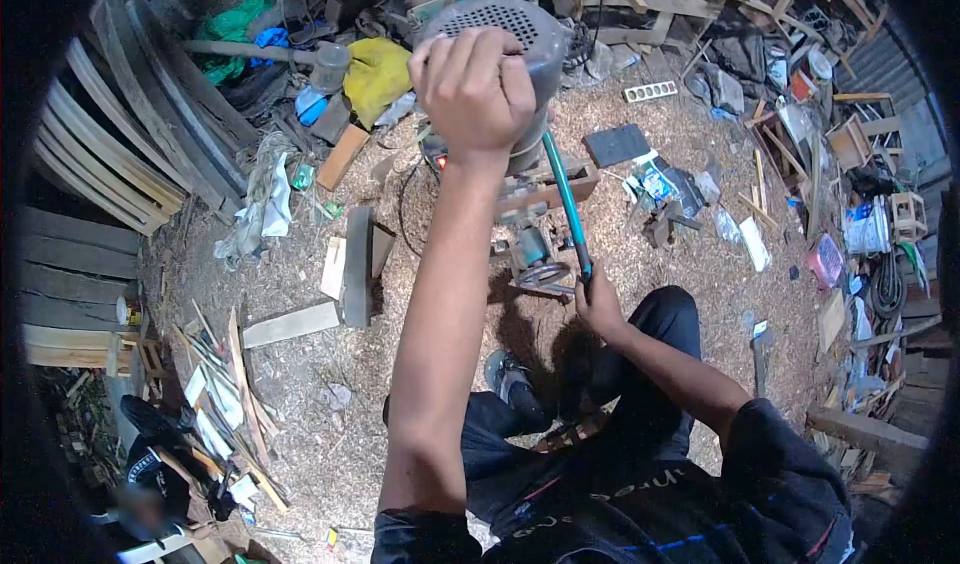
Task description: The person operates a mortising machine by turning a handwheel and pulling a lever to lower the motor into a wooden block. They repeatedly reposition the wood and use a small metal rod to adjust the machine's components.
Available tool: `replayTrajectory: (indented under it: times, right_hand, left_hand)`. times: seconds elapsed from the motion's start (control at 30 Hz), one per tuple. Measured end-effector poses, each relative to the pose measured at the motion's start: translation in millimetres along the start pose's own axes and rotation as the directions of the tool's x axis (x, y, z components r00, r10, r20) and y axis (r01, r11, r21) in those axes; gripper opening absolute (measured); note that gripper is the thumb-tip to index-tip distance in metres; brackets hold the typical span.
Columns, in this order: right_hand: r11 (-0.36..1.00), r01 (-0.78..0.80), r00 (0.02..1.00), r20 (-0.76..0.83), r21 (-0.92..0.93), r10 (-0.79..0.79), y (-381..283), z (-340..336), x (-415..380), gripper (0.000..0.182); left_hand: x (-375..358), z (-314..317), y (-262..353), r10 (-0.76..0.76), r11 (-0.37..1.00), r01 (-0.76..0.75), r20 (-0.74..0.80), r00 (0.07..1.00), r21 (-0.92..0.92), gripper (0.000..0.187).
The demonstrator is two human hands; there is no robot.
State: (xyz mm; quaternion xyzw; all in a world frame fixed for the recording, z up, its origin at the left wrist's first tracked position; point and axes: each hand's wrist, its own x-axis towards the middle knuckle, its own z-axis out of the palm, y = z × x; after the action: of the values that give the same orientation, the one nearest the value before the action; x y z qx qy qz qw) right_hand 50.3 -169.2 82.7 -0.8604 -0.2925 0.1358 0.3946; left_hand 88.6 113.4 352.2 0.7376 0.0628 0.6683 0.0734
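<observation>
At lower left of frame, the other person's face is blurred and their body (160,474) cut by the dark rim; at top centre my left hand (478,89) hides part of the perforated machine top (545,39), and the lettering on my dark shirt (660,509), bottom centre, runs too creased to read.

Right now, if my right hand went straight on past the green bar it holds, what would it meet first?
Probably the handwheel, ahead of your right hand beyond the green bar, though their depths are unclear.
</observation>
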Motion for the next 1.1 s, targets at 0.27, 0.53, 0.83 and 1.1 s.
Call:
replayTrajectory:
  times: [0.27, 0.53, 0.83, 1.1]
  right_hand:
    - [0.907, -0.163, 0.977, 0.192, 0.387, 0.094, -218, -199, 30, 0.043]
    - [0.456, 0.819, 0.573, -0.514, 0.348, -0.638, -313, -223, 236, 0.029]
    - [0.806, 0.588, 0.675, -0.511, -0.062, -0.532, -302, -200, 332, 0.027]
    - [0.949, 0.283, 0.901, -0.3, -0.139, -0.312, -232, -143, 416, 0.026]
  left_hand:
    - [30, 3, 3, 0.057, 0.998, -0.059, -0.084, 0.995, -0.013, 0.018]
    - [65, -3, 14, 0.054, 0.998, -0.053, -0.076, 0.996, 0.015, 0.019]
    - [80, -10, 18, 0.021, 0.999, -0.022, 0.022, 1.0, 0.03, 0.02]
    - [92, -7, 20, -0.008, 1.0, 0.008, 0.016, 1.0, 0.009, 0.021]
